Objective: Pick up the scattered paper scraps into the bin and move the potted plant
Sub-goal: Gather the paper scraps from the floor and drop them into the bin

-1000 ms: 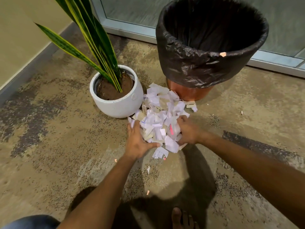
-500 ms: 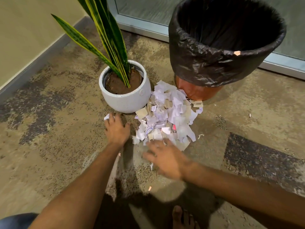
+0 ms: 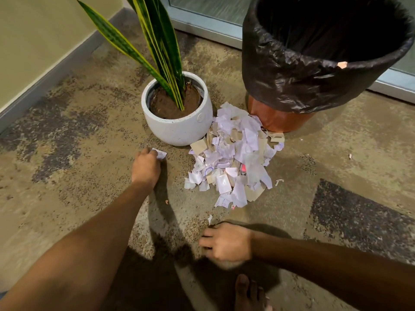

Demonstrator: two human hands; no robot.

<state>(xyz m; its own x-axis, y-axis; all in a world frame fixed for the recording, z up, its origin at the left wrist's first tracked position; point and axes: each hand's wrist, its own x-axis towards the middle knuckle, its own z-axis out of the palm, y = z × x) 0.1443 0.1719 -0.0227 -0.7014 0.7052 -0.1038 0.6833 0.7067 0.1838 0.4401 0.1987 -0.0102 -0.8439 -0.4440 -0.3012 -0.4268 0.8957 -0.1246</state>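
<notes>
Head view, left hand (image 3: 146, 168) pinching a paper scrap (image 3: 161, 153) near the white pot (image 3: 179, 129), right hand (image 3: 226, 242) curled on the floor (image 3: 67, 198), grip unclear, scrap pile (image 3: 233, 160) beside the bin (image 3: 314, 63).

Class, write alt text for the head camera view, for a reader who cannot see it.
A person's left hand grips a stray paper scrap on the floor near a white potted plant, while the right hand reaches toward another small scrap. A pile of scraps lies between the pot and a black-lined bin.
</notes>
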